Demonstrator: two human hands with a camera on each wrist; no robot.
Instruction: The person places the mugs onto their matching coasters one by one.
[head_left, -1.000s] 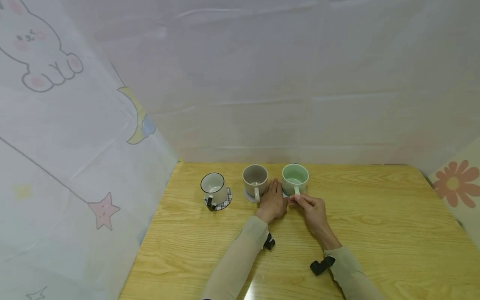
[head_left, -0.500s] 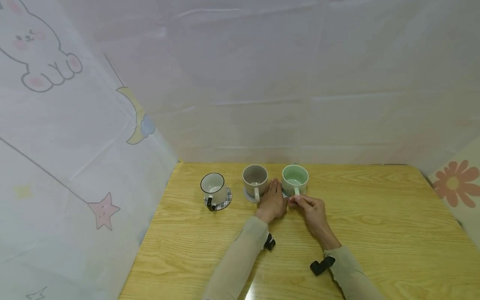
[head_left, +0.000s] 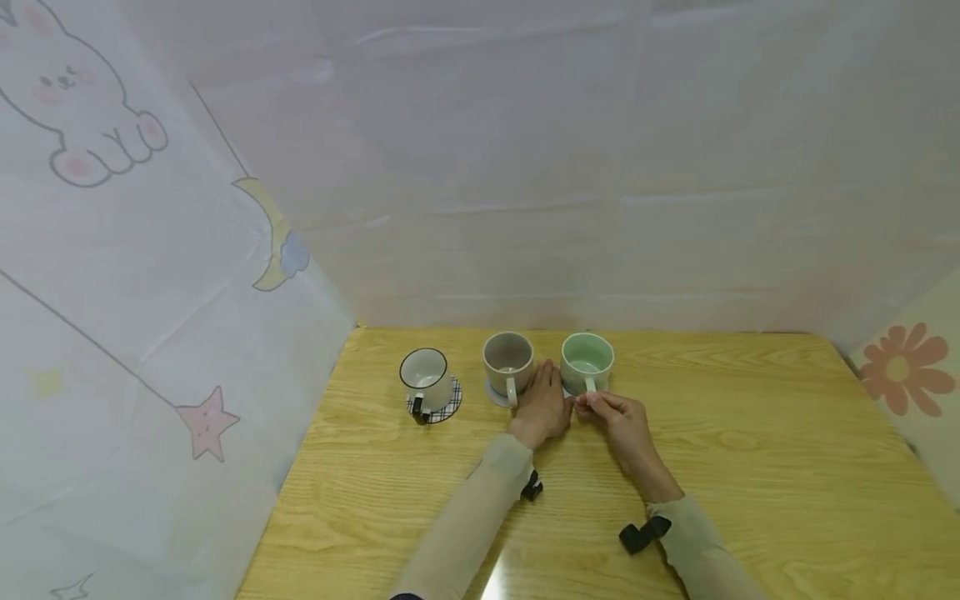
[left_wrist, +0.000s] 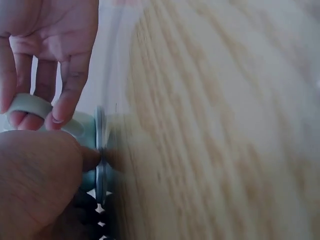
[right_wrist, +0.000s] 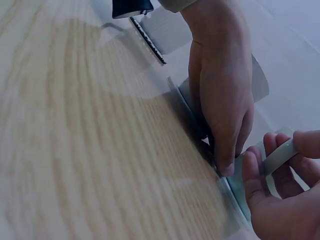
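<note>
A pale green mug stands on a coaster at the right end of a row of mugs. My right hand pinches its handle, with fingertips passing through the loop in the left wrist view. My left hand lies between the green mug and a grey-brown mug, fingers stretched toward the back. In the right wrist view, the left thumb reaches down to the edge of the green mug's coaster. The grey-brown mug sits on a light round coaster.
At the left of the row, a white mug with black rim and handle stands on a checked coaster. All this is near the back of a wooden table. A printed cloth backdrop rises behind it.
Both hands and all mugs keep their places on the table. The head view shifts slightly.
</note>
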